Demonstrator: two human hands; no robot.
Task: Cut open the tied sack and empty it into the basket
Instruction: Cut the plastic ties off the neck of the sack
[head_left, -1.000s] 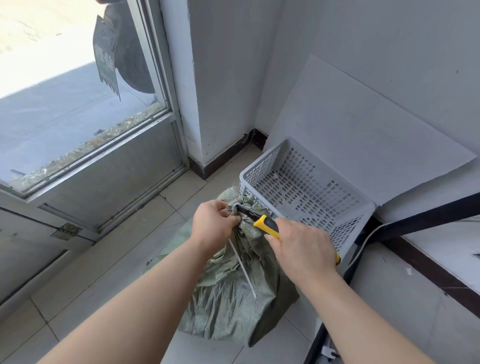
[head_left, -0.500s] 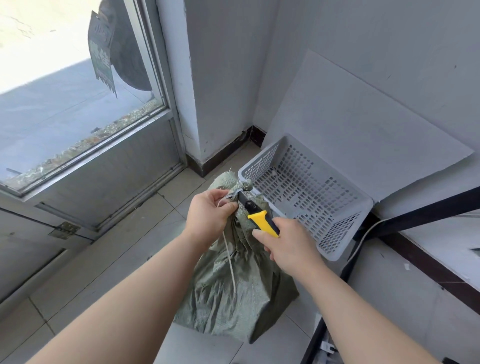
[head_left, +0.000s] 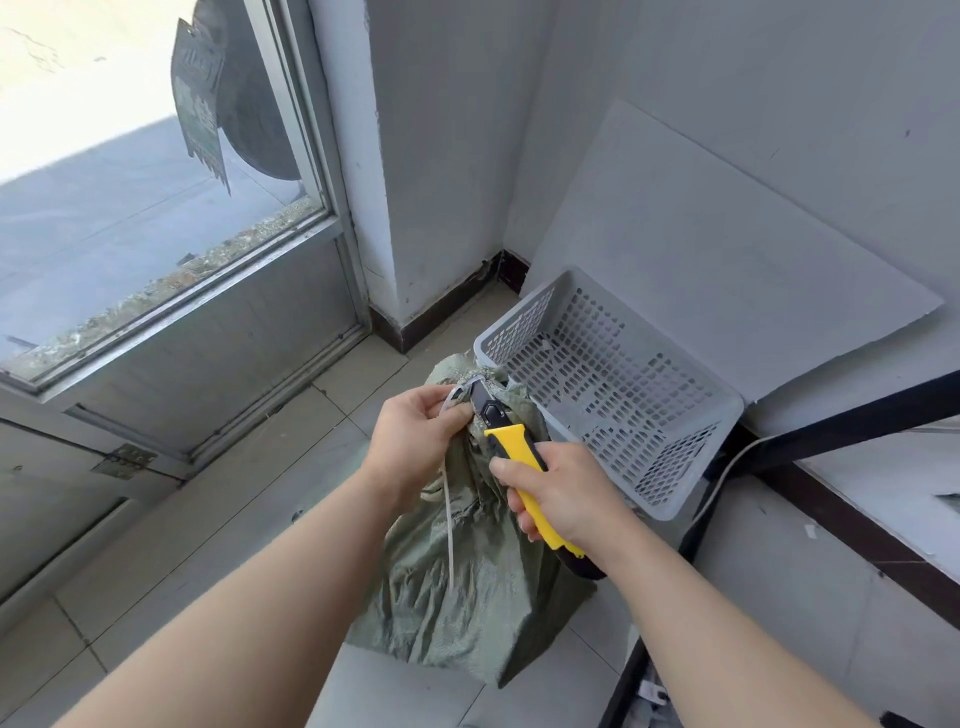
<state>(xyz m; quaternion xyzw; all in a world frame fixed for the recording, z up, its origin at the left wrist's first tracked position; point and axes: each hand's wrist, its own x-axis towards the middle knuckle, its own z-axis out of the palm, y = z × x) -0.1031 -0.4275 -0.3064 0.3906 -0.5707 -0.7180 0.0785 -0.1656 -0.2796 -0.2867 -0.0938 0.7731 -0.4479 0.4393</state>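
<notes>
A green woven sack (head_left: 467, 587) stands on the tiled floor, its neck bunched and tied with a white string (head_left: 449, 525) that hangs down its front. My left hand (head_left: 415, 441) grips the tied neck and pinches the string. My right hand (head_left: 558, 491) holds a yellow and black utility knife (head_left: 511, 441), whose blade tip sits at the knot on top of the sack. A grey perforated plastic basket (head_left: 691, 467) stands just right of the sack, with nothing visible inside.
A white board (head_left: 701, 249) leans on the wall behind the basket. A glass door (head_left: 156, 208) with a metal frame fills the left. A dark frame bar (head_left: 852, 421) and a white cable (head_left: 727, 467) lie at the right, close to the basket.
My right hand has slid back along the knife handle, baring more of the yellow grip. The blade stays at the knot. The left hand has kept its hold on the neck.
</notes>
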